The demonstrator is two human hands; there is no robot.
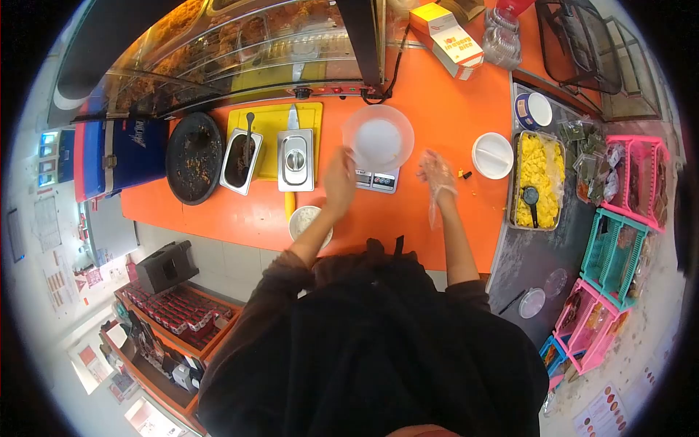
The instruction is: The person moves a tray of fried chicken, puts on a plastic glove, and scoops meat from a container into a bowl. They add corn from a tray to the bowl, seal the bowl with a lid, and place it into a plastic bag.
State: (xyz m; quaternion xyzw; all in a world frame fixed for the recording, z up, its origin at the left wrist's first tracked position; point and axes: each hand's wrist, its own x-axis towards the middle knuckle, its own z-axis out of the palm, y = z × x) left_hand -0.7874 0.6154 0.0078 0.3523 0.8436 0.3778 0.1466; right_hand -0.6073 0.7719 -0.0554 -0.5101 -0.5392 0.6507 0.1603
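My left hand (341, 177), bare, is closed at the near left rim of a translucent plastic bowl (378, 136). The bowl overlaps the back of a kitchen scale (378, 181) with a silvery front. To the right of the scale is my right hand (438, 175), in a loose clear plastic glove, its fingers apart and nothing in them. Several small yellow and dark bits (466, 175) lie on the orange counter (429, 87) just right of the glove. A small white bowl of rice (306, 221) stands below my left forearm.
Left are a lidded steel container (295, 160), a steel tub with a spoon (237, 164), a yellow cutting board (269, 116) and a black round pan (195, 158). A white divided dish (493, 155) and a tray of yellow food (540, 178) are right. A glass display case (255, 54) borders the back.
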